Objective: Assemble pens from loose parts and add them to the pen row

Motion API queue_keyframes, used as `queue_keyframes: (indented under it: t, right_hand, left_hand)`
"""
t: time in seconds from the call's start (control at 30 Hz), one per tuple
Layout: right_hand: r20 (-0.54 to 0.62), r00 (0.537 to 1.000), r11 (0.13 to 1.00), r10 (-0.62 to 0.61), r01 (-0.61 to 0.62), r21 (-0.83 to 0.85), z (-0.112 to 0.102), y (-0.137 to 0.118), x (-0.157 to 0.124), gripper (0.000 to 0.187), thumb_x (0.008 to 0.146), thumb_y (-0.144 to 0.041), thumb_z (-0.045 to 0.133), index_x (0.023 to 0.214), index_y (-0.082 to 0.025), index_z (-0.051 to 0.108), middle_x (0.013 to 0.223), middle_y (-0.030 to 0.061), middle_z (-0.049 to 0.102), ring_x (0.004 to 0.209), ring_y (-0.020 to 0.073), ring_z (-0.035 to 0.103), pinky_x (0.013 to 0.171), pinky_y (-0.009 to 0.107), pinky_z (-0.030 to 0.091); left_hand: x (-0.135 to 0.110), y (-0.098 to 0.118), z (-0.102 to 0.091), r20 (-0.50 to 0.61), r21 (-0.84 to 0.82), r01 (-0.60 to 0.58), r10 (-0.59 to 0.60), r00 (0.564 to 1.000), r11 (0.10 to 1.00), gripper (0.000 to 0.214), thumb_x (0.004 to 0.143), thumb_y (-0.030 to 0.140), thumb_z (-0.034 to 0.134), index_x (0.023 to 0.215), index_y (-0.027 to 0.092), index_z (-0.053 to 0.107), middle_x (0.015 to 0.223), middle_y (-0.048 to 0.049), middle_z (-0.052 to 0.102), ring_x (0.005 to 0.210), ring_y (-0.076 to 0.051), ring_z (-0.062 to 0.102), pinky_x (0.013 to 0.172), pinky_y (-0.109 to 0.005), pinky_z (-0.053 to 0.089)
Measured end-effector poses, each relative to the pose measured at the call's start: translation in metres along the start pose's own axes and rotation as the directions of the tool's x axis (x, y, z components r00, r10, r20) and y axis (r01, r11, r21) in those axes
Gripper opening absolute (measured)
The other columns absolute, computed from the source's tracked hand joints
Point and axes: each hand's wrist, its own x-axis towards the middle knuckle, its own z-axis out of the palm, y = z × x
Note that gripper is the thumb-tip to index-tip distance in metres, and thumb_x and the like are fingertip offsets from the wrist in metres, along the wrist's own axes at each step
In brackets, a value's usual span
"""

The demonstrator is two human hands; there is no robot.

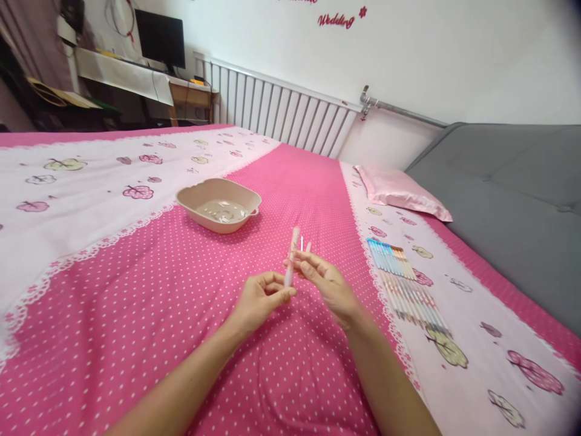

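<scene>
A pale pink pen (293, 257) stands nearly upright between my two hands over the bed. My left hand (262, 300) pinches its lower end between thumb and fingers. My right hand (329, 284) is closed around the pen's middle from the right, its fingertips partly hidden behind it. Just above the right fingers a thin white stick (302, 243) and a small pink tip (308, 247) stick up; what they belong to is hidden by the hand. To the right lie a row of blue and orange pens (391, 259) and a row of pale pens (415, 301).
A beige plastic basin (247, 197) with small whitish pieces inside sits on the pink dotted bedspread (181, 290), ahead and left. A pink pillow (402, 191) lies near the grey headboard (508, 181). Beyond the bed are a metal railing (281, 106) and a monitor (161, 39).
</scene>
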Motion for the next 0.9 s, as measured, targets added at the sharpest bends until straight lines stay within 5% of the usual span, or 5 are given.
queue_keyframes:
  t: [0.23,0.53,0.7,0.9]
  right_hand:
    - [0.016,0.998,0.992,0.057,-0.055,-0.114,0.015,0.015,0.001,0.024,0.077,-0.035,0.063,0.090,-0.018,0.053,0.093,0.0062,0.062,0.088,0.0176,0.061,0.080,0.034,0.046]
    - [-0.058,0.998,0.980,0.015,-0.026,-0.198,0.014,0.015,0.003,0.019,0.077,-0.034,0.060,0.081,-0.018,0.052,0.080,0.0029,0.060,0.076,0.0170,0.060,0.070,0.032,0.047]
    - [-0.143,0.989,0.982,-0.024,-0.003,-0.188,0.000,0.003,0.006,0.019,0.076,-0.035,0.060,0.083,-0.018,0.054,0.079,0.0024,0.062,0.077,0.0159,0.060,0.077,0.033,0.045]
    - [-0.270,0.961,0.984,-0.066,0.018,-0.176,-0.030,-0.006,-0.014,0.018,0.073,-0.033,0.061,0.078,-0.018,0.052,0.068,-0.0007,0.061,0.063,0.0127,0.058,0.065,0.028,0.045]
  left_hand:
    - [0.004,-0.008,-0.002,-0.130,0.102,-0.099,0.112,0.985,0.990,0.026,0.066,0.032,0.070,0.078,0.011,0.060,0.056,0.0011,0.059,0.046,-0.007,0.049,0.045,-0.018,0.035]
    - [-0.002,-0.008,-0.001,-0.087,0.383,-0.217,0.268,0.959,0.898,0.029,0.070,0.034,0.066,0.092,0.015,0.062,0.081,-0.0061,0.068,0.071,-0.016,0.062,0.063,-0.027,0.049]
    - [-0.001,-0.011,-0.007,-0.047,0.707,-0.267,0.420,0.906,0.655,0.036,0.076,0.046,0.058,0.099,0.018,0.060,0.090,-0.0077,0.066,0.079,-0.020,0.061,0.071,-0.033,0.049]
    - [0.011,-0.027,-0.005,0.357,0.837,-0.492,0.444,0.822,0.238,0.038,0.081,0.047,0.049,0.099,0.016,0.060,0.101,-0.0119,0.063,0.096,-0.026,0.056,0.086,-0.041,0.044]
